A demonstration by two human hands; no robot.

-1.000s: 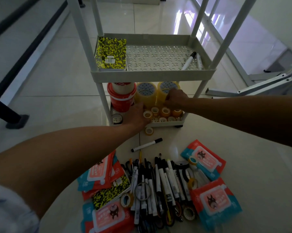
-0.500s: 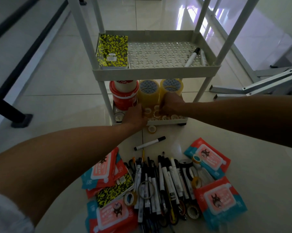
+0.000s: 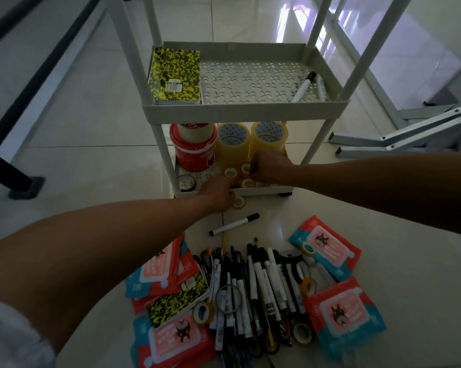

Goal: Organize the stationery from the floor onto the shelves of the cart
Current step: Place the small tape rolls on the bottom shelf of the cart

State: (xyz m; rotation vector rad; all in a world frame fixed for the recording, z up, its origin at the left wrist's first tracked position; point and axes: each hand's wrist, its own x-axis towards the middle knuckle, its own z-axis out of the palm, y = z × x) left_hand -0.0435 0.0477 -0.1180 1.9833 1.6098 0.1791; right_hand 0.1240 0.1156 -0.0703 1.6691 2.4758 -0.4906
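Your left hand (image 3: 218, 192) and right hand (image 3: 270, 166) reach among the small yellowish tape rolls (image 3: 230, 172) on the white plastic cart's bottom shelf (image 3: 263, 191). Whether either hand's fingers grip a roll, you cannot tell. Black-and-white markers (image 3: 261, 285) lie piled on the floor.

Both hands (image 3: 269, 166) among small tape rolls (image 3: 230, 172)

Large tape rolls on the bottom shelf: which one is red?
The left large red-and-white tape roll; the two yellowish translucent tape rolls stand right of it.

Bare forearms, pale grey-white short sleeve (image 3: 8, 338) on left arm
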